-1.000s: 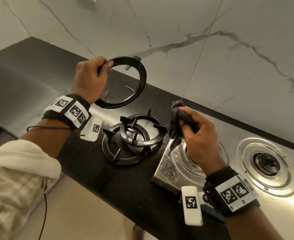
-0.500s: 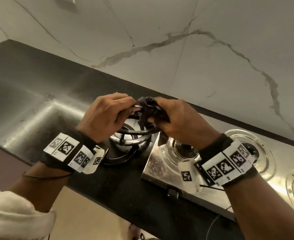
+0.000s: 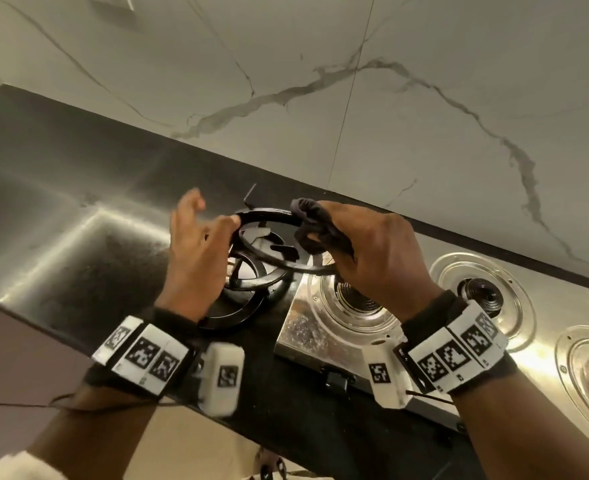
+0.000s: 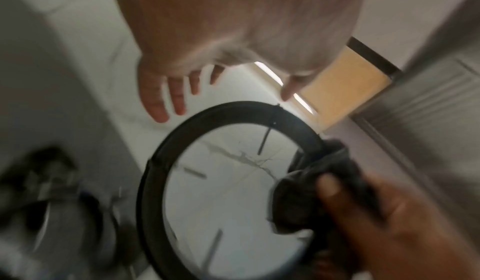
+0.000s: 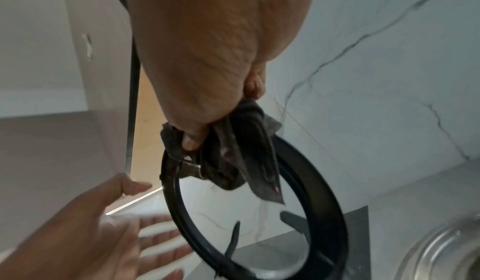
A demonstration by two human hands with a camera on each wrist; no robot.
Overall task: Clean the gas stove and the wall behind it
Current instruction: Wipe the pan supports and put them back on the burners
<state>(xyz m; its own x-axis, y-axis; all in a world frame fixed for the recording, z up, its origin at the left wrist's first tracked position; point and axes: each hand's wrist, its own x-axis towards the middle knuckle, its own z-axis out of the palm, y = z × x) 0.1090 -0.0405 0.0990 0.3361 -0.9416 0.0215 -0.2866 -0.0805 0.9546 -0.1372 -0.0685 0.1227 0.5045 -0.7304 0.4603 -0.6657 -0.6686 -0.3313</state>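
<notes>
Right hand (image 3: 379,258) gripped dark cloth (image 3: 315,225) round rim of pan support ring (image 3: 272,237), held above stove (image 3: 338,327); left hand (image 3: 196,251) open beside it. I judged task early: other rings stacked on counter (image 3: 78,188), stove top and wall (image 3: 424,98) unwiped.

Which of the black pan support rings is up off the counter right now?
The ring gripped through the dark cloth by the right hand; the other rings lie stacked on the counter.
</notes>
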